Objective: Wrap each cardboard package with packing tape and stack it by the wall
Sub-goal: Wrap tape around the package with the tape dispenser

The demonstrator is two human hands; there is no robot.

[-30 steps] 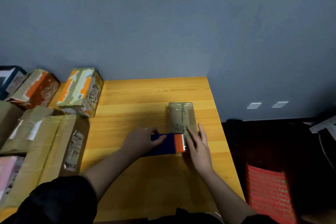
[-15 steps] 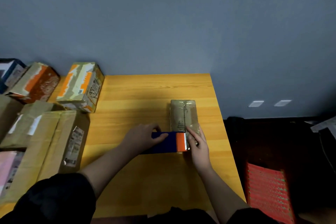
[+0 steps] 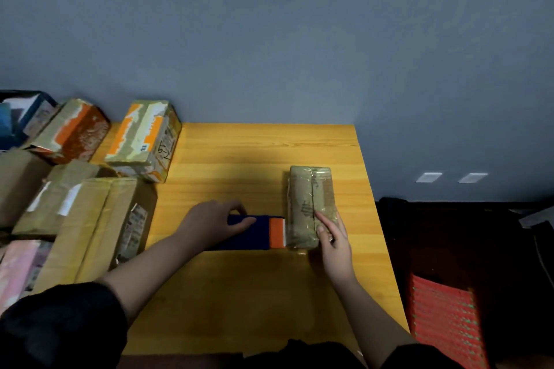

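Blue-grey wall [image 3: 269,39] backs a yellow wooden table [image 3: 239,293], whose far edge meets it and whose right edge drops off to a dark floor. On that floor, near the right side, stands a red ribbed crate [image 3: 443,323]; what it holds cannot be made out. Bare tabletop runs across the far middle and over the near part in front of the person.

A small taped cardboard package [image 3: 308,204] lies flat toward the right edge of the table, its long side running near to far, well short of the wall. The right hand [image 3: 332,240] rests on its near right corner, fingers straight and close together, pressing down on the top. Just left of the package, touching its near left side, sits a tape dispenser [image 3: 257,232], dark blue with an orange end toward the package. The left hand [image 3: 212,222] grips the blue body, fingers curled over the far side and thumb lying along the top.

Along the left side are piled more boxes: an orange-and-white printed box [image 3: 144,141] at the wall, a second orange box [image 3: 72,132] left of it, and a large brown carton [image 3: 90,228] nearer, with a label on its side. All appear closed.
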